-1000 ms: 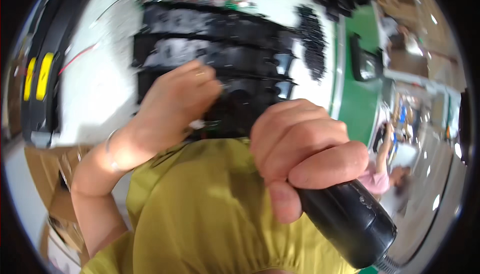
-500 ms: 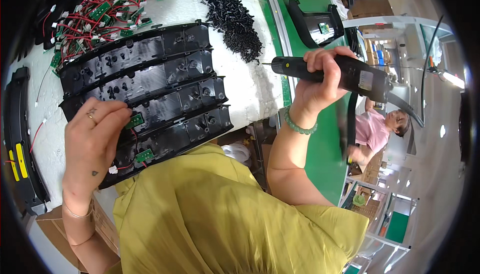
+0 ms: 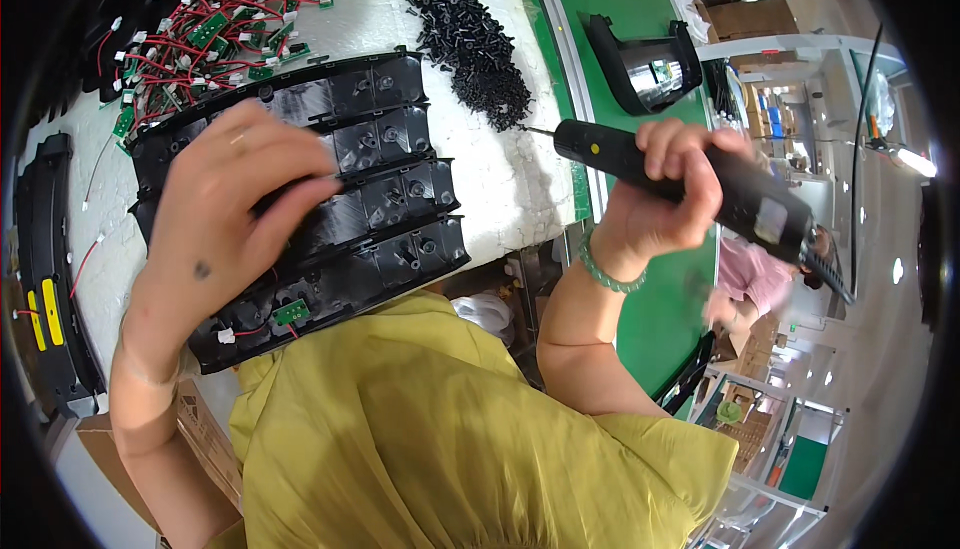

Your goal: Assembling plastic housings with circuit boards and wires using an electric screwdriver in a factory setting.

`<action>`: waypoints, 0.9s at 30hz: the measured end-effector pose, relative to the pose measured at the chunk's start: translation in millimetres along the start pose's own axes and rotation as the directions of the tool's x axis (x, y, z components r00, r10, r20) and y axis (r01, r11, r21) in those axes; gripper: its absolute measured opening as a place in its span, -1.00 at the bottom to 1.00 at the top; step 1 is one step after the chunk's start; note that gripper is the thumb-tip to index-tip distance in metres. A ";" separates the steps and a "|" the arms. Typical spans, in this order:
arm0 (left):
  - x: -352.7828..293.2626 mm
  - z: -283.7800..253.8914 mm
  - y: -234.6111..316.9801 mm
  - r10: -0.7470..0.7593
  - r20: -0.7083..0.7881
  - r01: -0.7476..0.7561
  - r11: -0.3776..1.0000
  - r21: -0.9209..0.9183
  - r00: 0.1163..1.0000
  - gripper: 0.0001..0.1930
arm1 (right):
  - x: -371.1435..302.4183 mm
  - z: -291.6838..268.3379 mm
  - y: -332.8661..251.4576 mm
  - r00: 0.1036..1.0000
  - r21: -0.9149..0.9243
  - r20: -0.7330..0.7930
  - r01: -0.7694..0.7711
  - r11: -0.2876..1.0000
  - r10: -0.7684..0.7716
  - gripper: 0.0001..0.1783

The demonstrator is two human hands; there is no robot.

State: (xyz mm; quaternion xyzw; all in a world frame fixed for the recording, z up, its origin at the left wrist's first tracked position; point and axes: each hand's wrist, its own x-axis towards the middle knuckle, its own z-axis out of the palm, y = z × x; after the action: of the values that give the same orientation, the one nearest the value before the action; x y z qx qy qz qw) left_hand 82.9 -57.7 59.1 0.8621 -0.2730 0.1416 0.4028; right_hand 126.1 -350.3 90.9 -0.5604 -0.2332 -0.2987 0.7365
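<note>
My right hand (image 3: 665, 184) is wrapped round a black electric screwdriver (image 3: 735, 194). Its bit points left, with the tip at the lower edge of a pile of small black screws (image 3: 490, 89); a small dark speck shows at the tip, too small to name. Over several curved black plastic housings (image 3: 380, 139), lying side by side, hovers my left hand (image 3: 235, 189), slightly blurred, thumb and forefinger apart and nothing visible between them. A small green circuit board (image 3: 291, 312) with red wires sits in the nearest housing. My left hand hides part of the housings behind it.
Green boards with red wires (image 3: 205, 34) lie heaped at the far left. A black part with yellow strips (image 3: 50, 279) stands at the left edge. On the green conveyor (image 3: 640, 319) rests another black housing (image 3: 650, 64). A person in pink (image 3: 750, 274) works beyond it.
My left hand has lifted off the green board in the second-nearest housing and shifted right and away from me, its fingers spreading. The screwdriver has tilted slightly, its bit staying by the screws.
</note>
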 end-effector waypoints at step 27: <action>34.8 57.2 1.2 0.254 -0.217 -0.296 0.936 -0.190 0.942 -0.86 | -7.1 53.8 -54.6 0.961 0.371 0.277 -0.090 0.924 -0.018 -0.74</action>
State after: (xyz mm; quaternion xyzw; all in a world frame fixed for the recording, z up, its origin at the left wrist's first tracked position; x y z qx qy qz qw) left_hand 111.8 -114.9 39.7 0.7477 -0.3660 0.2470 0.4959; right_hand 82.3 -307.6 137.7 -0.4471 -0.3762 -0.1535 0.7968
